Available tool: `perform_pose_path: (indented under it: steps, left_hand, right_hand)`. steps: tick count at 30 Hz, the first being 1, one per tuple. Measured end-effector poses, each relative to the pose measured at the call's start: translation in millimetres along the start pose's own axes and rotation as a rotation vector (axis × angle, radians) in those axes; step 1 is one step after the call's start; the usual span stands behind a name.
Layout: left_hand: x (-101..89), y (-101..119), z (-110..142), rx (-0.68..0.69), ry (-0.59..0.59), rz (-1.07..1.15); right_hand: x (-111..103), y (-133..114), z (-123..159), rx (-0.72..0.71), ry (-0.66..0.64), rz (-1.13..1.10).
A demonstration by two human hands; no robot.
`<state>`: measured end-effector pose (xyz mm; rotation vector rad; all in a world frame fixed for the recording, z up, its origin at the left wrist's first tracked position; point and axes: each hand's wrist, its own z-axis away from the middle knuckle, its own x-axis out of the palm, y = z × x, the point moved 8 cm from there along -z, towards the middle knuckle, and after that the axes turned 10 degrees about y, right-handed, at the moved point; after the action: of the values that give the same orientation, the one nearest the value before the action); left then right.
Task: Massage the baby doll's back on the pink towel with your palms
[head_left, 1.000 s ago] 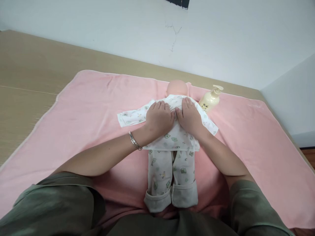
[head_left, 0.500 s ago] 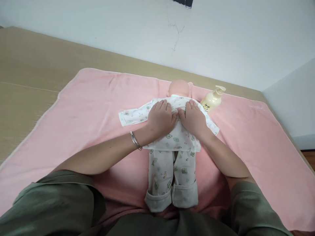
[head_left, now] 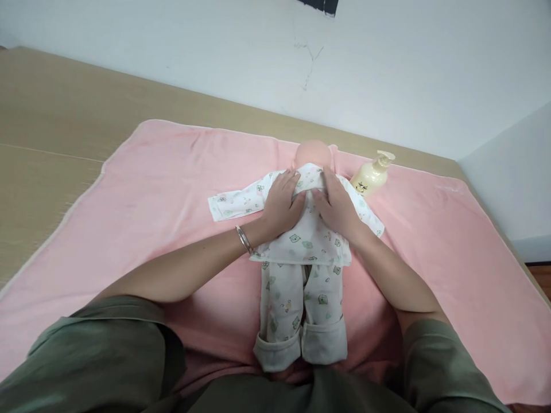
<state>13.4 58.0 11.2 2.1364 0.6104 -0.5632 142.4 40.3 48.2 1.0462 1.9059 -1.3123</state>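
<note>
A baby doll lies on a pink blanket (head_left: 172,172), its bald head (head_left: 313,152) toward the wall. White printed clothes cover it: a long-sleeved top (head_left: 306,244) and trousers (head_left: 282,304) with turned-up cuffs. My left hand (head_left: 282,202) rests on the left part of the upper top, fingers stretched toward the shoulder. On the right part lies my right hand (head_left: 340,207), fingers extended up beside the collar. Both thumbs point inward, near a crease in the cloth. The doll's face is not visible.
A cream pump bottle (head_left: 371,175) lies tilted beside the doll's right-hand sleeve. The blanket covers a wooden surface (head_left: 64,103) that runs along a white wall (head_left: 215,51).
Both hands have shifted slightly on the top; the right fingers now reach higher beside the collar. The cloth between the hands looks smoother near the neck. The doll and bottle stay in place.
</note>
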Motion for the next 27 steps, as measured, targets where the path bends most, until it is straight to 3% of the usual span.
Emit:
perform_pose_path:
  steps: [4, 9, 14, 19, 23, 25, 27]
  left_hand:
    - [-1.9, -2, -1, -0.01, 0.03, 0.035]
    - [-6.6, -3, 2, -0.043, 0.09, 0.091]
    - [-5.7, -2, 2, -0.005, 0.097, 0.08]
    - [-1.5, -3, -2, 0.013, 0.036, 0.043]
    - [1.9, -3, -2, -0.023, 0.007, 0.086]
    - [-6.7, -2, -8, -0.105, 0.08, 0.193]
    - [-29.8, 0, -21, -0.208, 0.223, 0.347]
  right_hand:
    - [-13, -15, 8, -0.09, 0.151, 0.017]
    - [9, -10, 10, -0.063, -0.022, 0.077]
    - [0, -12, 7, -0.124, 0.086, 0.052]
    - [8, -13, 8, -0.116, -0.048, 0.085]
    - [-1, -16, 9, -0.144, 0.076, 0.062]
    - [3, -14, 11, -0.143, 0.081, 0.072]
    - [11, -12, 12, -0.132, 0.051, 0.073]
